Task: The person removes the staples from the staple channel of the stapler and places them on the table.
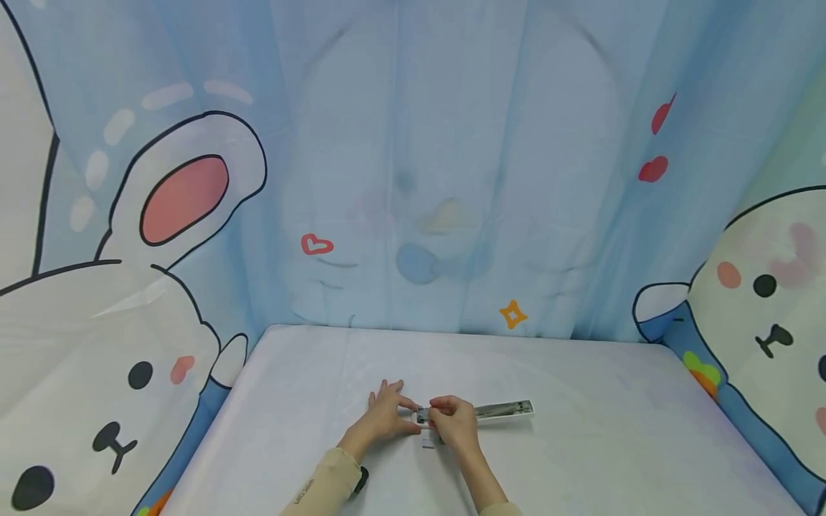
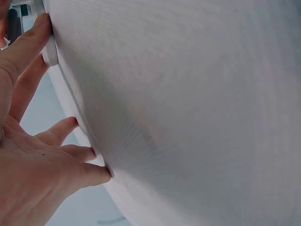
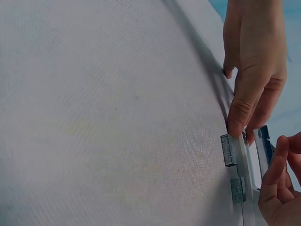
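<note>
A long, narrow white stapler [image 1: 510, 411] with metal inside lies opened across the table. At its left end, my left hand [image 1: 387, 417] grips the white body between thumb and index finger, the other fingers spread and touching the cloth. Over its middle, my right hand [image 1: 457, 426] has its fingers curled at the stapler's metal part [image 3: 262, 148]; whatever lies between the fingertips is hidden. On the near side sit two short blocks of staples, one staple block [image 3: 228, 150] close to the left thumb and another staple block [image 3: 238, 189] beside it.
A white cloth covers the table [image 1: 613, 444]. Behind it hangs a light blue curtain [image 1: 452, 143] printed with cartoon animals, meeting the table's far edge. A dark band [image 1: 361, 480] is at the left wrist.
</note>
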Tool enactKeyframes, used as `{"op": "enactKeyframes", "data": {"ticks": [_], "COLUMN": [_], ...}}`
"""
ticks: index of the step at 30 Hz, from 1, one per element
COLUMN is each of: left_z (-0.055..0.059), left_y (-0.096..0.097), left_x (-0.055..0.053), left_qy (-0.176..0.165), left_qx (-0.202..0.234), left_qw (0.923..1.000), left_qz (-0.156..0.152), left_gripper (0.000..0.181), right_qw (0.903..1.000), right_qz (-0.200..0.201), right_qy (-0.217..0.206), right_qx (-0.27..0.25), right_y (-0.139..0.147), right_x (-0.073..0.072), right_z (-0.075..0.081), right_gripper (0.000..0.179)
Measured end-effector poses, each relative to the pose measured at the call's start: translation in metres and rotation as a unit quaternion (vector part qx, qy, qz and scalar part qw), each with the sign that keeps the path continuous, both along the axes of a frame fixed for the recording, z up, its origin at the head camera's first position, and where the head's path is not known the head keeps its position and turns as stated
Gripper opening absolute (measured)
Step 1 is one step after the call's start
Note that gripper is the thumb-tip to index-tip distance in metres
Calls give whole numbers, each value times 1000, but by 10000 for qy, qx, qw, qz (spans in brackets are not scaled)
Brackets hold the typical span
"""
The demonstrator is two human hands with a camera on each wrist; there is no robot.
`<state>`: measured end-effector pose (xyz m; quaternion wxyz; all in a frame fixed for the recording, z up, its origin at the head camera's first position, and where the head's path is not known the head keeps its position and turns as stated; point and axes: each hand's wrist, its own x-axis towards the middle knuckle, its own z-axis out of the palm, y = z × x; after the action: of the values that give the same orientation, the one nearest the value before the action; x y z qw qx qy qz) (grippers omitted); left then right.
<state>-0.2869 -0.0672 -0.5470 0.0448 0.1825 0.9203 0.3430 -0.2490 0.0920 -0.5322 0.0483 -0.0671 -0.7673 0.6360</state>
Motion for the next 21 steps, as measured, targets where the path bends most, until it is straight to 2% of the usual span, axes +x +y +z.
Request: {"op": "enactKeyframes", "data": {"ticks": [13, 21], "left_z": [4, 2], "left_y": [0, -1], "left_x": [1, 2], "left_qy": [42, 79], "left_qx": [-48, -17], "left_qw": [10000, 9999], "left_qz": [-60, -69], "left_gripper": [32, 32], "right_qw": [9996, 9997], "right_qz": [168, 152], "right_qy": [-38, 21], "right_qx": [245, 209], "right_y": [2, 0], "right_x": [-3, -3], "right_z": [3, 2], "right_gripper": [19, 18]}}
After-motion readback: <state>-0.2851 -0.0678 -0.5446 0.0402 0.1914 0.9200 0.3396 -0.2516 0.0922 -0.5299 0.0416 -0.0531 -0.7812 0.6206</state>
